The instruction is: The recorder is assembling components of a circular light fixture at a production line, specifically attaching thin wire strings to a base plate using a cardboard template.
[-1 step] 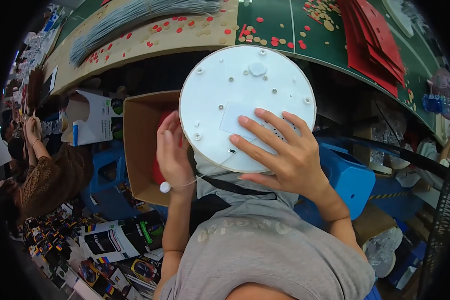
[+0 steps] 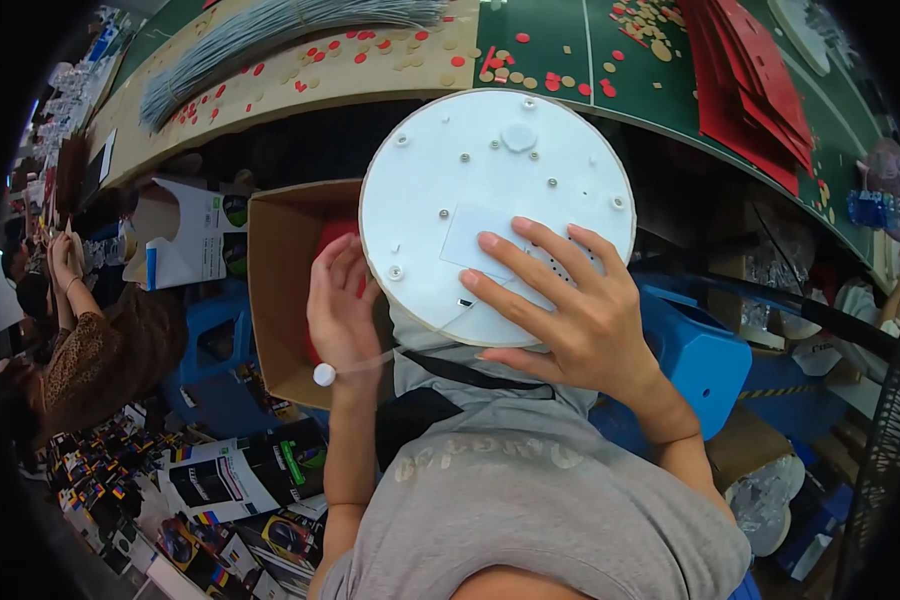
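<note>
In front of the person's chest, just below the edge of the green work table (image 2: 570, 60), both hands hold a white round disc (image 2: 470, 170) with its flat screw-studded back turned up toward the camera. The right hand (image 2: 580, 320) lies on the disc's lower right part, palm down, with its 4 fingers (image 2: 530, 262) spread and pointing up and to the left across a raised rectangular panel; the thumb runs along the lower rim. The forearm comes in from the lower right. The left hand (image 2: 342, 310) stands at the disc's left rim, fingers curled upward against the edge, the forearm rising nearly straight from the bottom of the picture. Whether the left fingertips press the rim or only rest beside it cannot be told, as the disc covers them. A thin pale cord with a small white bead (image 2: 324, 375) at its end hangs from the disc's lower edge across the left wrist.

The disc's front face is hidden, and its lower rim is partly covered by the right hand. Being round, it has no long axis; its flat back tilts slightly toward the person, with a small round cap near its far edge. Behind the left hand sits an open cardboard box (image 2: 280, 290) with something red inside, mostly blocked. A blue plastic stool (image 2: 705, 360) shows right of the right wrist.
</note>
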The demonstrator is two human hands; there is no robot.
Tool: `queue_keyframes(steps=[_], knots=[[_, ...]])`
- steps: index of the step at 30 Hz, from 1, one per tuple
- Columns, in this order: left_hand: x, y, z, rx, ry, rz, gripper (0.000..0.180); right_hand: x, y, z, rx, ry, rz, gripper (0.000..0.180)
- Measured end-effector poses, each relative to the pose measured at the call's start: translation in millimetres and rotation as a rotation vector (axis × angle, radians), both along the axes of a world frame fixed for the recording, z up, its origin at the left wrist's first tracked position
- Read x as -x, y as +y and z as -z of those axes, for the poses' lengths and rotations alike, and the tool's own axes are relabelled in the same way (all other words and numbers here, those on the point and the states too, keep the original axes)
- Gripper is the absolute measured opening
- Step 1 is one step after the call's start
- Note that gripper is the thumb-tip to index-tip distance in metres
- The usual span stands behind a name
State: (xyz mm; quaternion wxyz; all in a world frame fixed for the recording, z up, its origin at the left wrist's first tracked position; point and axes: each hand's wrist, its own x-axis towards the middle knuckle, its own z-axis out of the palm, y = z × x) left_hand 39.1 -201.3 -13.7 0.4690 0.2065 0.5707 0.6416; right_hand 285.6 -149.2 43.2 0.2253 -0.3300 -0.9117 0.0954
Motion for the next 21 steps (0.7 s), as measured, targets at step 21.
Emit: queue_keyframes(steps=[21], knots=[[21,42,-88,-0.016,1.067,0.657,0.015,-8,5,15,-0.028,0.132,0.042,0.065]])
